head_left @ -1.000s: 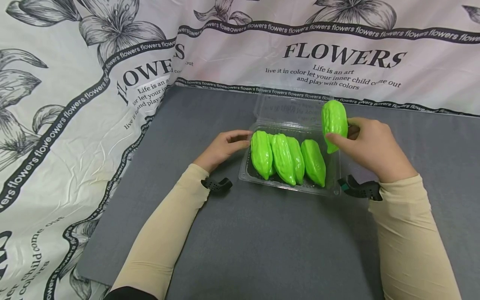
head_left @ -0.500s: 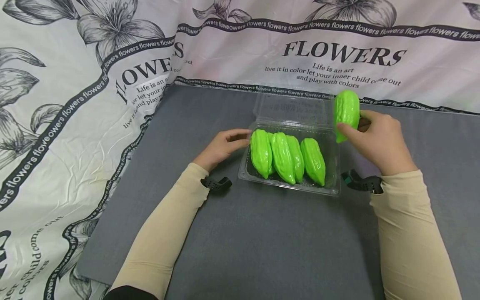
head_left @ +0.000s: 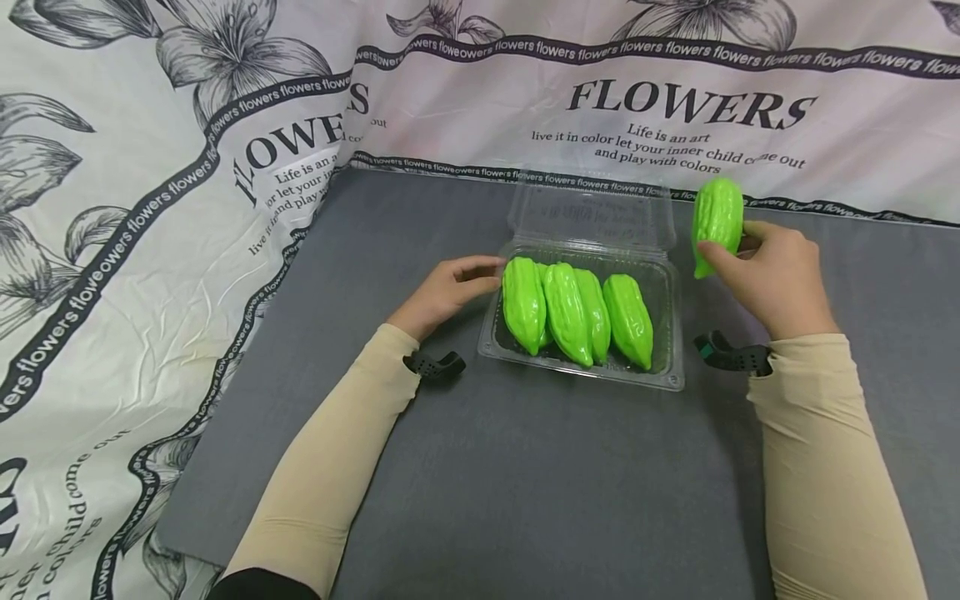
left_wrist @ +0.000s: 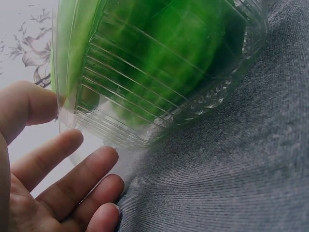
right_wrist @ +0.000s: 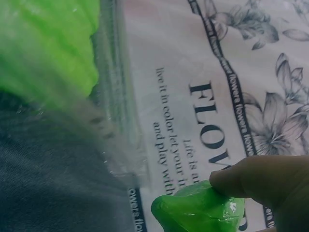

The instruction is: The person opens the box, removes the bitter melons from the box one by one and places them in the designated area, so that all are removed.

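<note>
In the head view, my right hand pinches a glossy green bitter melon, ribbed with a pointed lower end, above the table to the right of a clear plastic box. The right wrist view shows the thumb on this melon's surface. Several similar melons lie side by side inside the box. My left hand is at the box's left end. Its fingers extend loosely beside the ribbed wall in the left wrist view, with the thumb at the rim.
The box's clear lid is hinged back toward the rear. A grey cloth-like surface lies beneath everything. White fabric printed with flowers and lettering hangs along the back and left sides.
My right hand has carried the held melon rightward and slightly up, from over the box's right end to beyond it. The left hand and the box stay in place.
</note>
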Tool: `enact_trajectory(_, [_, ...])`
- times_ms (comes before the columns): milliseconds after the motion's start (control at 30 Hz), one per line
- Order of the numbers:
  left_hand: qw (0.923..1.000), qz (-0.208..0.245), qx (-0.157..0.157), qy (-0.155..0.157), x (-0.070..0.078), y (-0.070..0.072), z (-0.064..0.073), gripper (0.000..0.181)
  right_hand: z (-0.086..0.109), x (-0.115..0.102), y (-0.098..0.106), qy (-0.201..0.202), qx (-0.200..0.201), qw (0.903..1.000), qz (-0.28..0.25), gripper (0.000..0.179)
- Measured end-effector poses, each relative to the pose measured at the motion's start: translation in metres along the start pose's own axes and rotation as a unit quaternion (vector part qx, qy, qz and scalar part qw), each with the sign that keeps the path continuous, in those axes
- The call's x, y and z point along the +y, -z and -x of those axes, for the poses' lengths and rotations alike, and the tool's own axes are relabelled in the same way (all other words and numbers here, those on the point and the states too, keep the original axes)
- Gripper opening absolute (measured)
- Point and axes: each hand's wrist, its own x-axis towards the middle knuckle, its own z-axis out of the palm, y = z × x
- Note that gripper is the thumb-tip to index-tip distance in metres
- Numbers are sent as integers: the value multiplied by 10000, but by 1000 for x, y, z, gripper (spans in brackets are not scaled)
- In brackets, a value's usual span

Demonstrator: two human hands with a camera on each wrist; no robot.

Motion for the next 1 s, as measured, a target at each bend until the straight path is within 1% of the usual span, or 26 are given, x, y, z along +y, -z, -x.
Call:
enact_trajectory(433, [10000,22,16,-53,-1,0,0,48,-6,19,-18,-110,-51,9999,41,64])
enact_trajectory(533, [10000,25,11,-37,-1,-1,0,48,-7,21,-21,-103,-31,9999,47,63])
enact_trajectory(733, [10000,59,22,39,-2,-1,0,49,-11,28,-28,-194,-166,9997,49,66])
enact_trajectory(900, [10000,52,27,14,-2,-1,0,49,-11,30,-32,-147,-7,9998,101,61])
enact_trajectory(1000, [10000,36,28,-9,-1,-1,0,49,-11,32,-33,-122,17,9998,139,60])
